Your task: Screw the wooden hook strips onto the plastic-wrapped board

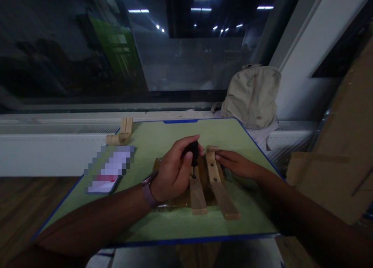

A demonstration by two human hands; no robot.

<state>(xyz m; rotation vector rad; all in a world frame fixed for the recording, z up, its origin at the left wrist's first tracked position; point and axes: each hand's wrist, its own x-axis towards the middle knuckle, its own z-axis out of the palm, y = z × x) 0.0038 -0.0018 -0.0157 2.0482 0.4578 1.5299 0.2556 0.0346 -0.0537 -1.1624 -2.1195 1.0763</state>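
Note:
My left hand (177,167) is closed round the black handle of a screwdriver (194,153). The tool stands upright, its tip at a hole in a wooden piece (198,198). Beside it on the right lies a second, bent wooden piece (215,174) with two dark holes in its face. My right hand (236,163) reaches in from the right, its fingertips at the upper right edge of that second piece; its fingers are partly hidden behind the wood. Both pieces rest on a brown, shiny taped sheet (177,202), perhaps cardboard.
The green table (145,225) has a blue rim. At its far left stand more bent wooden pieces (125,130), with a blurred-out phone-like object (110,170) nearer me. Behind the table's right corner leans a beige backpack (253,97). Cardboard (335,151) stands at the right.

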